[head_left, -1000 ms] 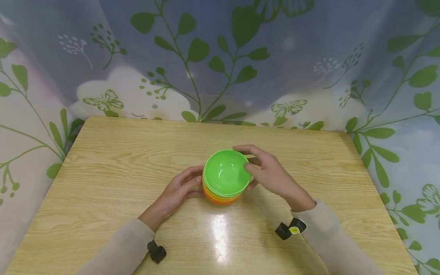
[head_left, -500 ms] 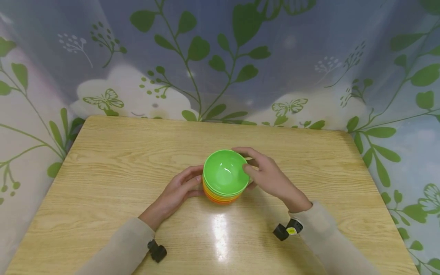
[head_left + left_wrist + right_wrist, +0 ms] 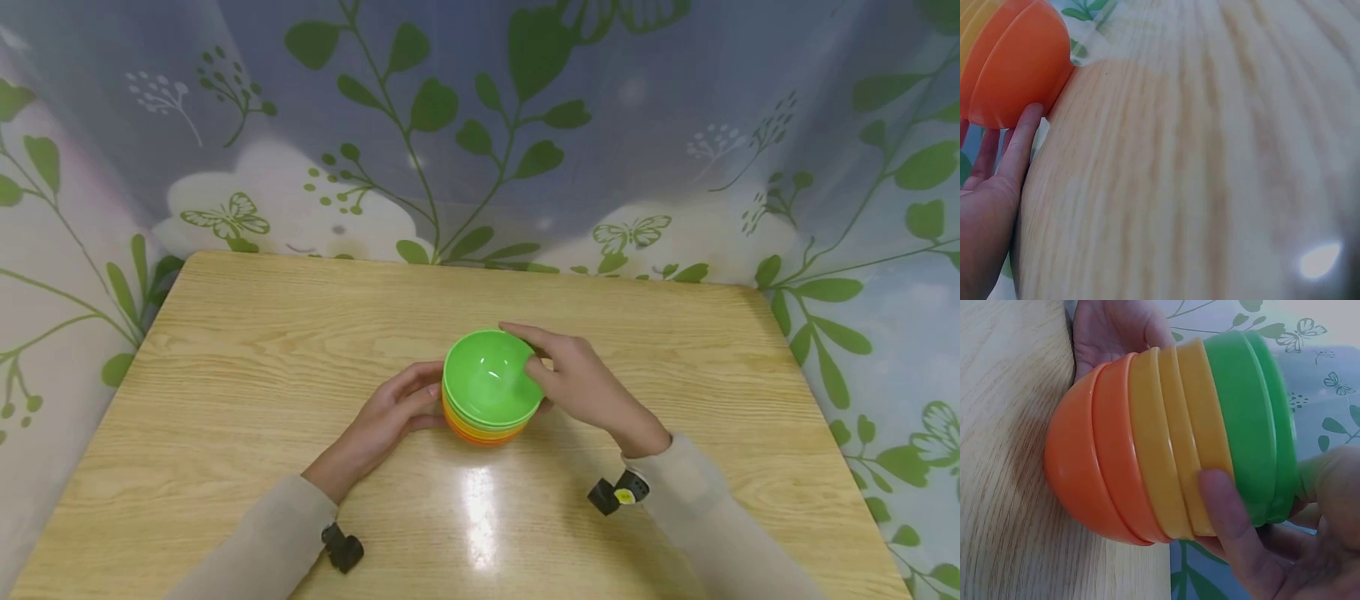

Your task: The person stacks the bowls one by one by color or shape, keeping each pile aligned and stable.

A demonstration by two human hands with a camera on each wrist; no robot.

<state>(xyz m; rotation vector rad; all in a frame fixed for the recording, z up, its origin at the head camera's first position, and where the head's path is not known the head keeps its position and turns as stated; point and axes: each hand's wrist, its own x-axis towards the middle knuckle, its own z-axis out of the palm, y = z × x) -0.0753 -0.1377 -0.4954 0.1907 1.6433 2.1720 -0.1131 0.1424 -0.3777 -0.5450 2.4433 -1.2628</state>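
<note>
A stack of nested plastic bowls stands on the wooden table (image 3: 262, 333). Its top is a green bowl (image 3: 483, 375), with another green one under it, then yellow bowls (image 3: 1172, 444) and orange bowls (image 3: 1075, 456) at the base. My left hand (image 3: 390, 408) steadies the stack from the left. In the left wrist view its fairly straight fingers touch the lowest orange bowl. My right hand (image 3: 588, 387) grips the top green bowl's right rim, thumb inside and fingers outside. One right fingertip (image 3: 1216, 484) lies against a yellow bowl in the right wrist view.
A curtain (image 3: 480, 150) printed with leaves and butterflies hangs behind the table's back edge and along both sides. Each wrist wears a small black camera, and light glares off the tabletop in front of the stack.
My right hand has shifted slightly left, its thumb reaching further into the top green bowl. My left hand and the stack stay in place.
</note>
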